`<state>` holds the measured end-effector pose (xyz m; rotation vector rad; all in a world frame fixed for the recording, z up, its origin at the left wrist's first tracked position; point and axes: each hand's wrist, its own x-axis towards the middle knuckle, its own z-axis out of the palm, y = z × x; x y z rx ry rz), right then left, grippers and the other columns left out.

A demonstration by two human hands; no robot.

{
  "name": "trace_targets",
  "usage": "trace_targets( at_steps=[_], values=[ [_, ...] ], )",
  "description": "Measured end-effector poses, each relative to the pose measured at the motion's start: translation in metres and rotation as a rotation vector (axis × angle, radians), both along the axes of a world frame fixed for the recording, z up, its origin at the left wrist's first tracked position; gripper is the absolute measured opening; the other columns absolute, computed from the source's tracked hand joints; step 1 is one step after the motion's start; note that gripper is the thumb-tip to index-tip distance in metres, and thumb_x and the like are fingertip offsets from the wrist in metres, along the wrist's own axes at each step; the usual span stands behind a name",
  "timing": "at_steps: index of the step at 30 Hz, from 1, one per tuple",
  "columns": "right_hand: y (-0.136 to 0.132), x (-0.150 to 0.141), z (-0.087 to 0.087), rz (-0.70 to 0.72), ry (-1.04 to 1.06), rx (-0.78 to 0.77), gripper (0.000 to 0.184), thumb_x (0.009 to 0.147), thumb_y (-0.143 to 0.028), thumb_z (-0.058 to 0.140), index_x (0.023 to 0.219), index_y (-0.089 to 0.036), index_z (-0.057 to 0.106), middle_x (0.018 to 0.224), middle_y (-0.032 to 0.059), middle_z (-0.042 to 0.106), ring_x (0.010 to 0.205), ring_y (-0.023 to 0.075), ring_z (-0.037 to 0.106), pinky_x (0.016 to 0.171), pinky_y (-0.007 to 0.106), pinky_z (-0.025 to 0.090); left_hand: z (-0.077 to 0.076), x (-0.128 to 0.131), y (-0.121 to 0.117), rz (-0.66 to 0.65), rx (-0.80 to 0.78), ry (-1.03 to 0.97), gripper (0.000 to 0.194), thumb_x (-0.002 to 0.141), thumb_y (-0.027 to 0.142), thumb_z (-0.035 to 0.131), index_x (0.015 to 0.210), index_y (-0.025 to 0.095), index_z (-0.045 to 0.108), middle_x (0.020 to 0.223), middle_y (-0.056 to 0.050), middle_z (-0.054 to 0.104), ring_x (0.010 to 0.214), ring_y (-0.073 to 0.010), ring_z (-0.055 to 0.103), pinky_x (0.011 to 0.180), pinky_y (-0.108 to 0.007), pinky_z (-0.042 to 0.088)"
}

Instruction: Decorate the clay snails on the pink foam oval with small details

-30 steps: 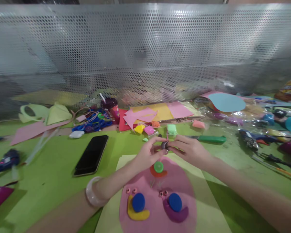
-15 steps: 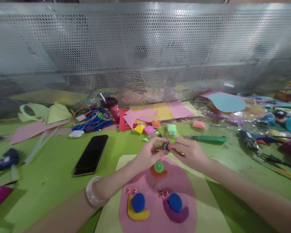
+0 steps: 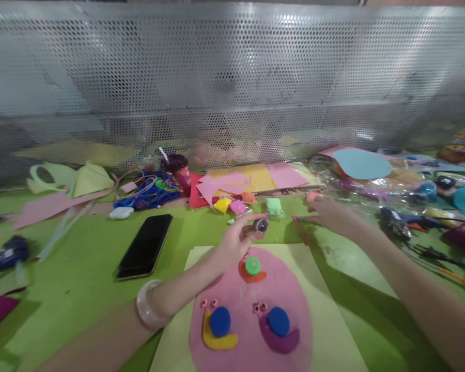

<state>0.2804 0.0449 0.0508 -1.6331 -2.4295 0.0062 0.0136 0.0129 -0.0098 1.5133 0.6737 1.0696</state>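
My left hand [image 3: 238,240] pinches a small dark round cap [image 3: 261,225] with a greyish face, above the top of a pink paper oval [image 3: 251,330]. My right hand [image 3: 329,213] is stretched out to the right over the table, fingers apart, its fingertips by a salmon-coloured clay packet [image 3: 314,196]. The green-handled knife is hidden beneath this hand. On the oval lie clay snails: a yellow one [image 3: 217,341] and a purple one [image 3: 281,342] with blue caps, and an orange one [image 3: 251,276] with a green cap.
A black phone [image 3: 145,247] lies left of the pale yellow sheet [image 3: 333,330]. Clay packets, a lidded cup [image 3: 177,173], blue scissors [image 3: 151,198] and paper scraps line the back, below a perforated metal panel [image 3: 232,93]. Glue guns [image 3: 10,253] and cords lie at the sides.
My right hand has let go of the dark cap and moved right, over the knife. My left hand keeps the cap, its greyish face now turned toward me.
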Motion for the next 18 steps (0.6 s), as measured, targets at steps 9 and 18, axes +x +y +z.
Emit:
trace_targets(
  at_steps=[9,18],
  values=[
    [0.001,0.024,0.002,-0.01,-0.078,-0.224,0.014,0.082,-0.025,0.051,0.074,-0.015,0.058,0.076,0.0108,0.063,0.06,0.0141,0.056,0.053,0.024,0.039,0.001,-0.003,0.003,0.021,0.044,0.012,0.037,0.087,0.034,0.053,0.12,0.018,0.048,0.108,-0.01,0.063,0.087,-0.0201,0.064,0.076,-0.034,0.054],
    [0.012,0.025,-0.006,-0.028,-0.097,-0.209,0.013,0.079,-0.025,0.049,0.083,-0.015,0.056,0.075,0.0065,0.063,0.059,0.0156,0.057,0.051,0.025,0.041,0.003,-0.001,0.004,0.064,0.076,-0.041,0.041,0.084,0.04,0.056,0.117,0.016,0.05,0.113,-0.012,0.059,0.09,-0.0194,0.06,0.068,-0.027,0.052]
  ],
)
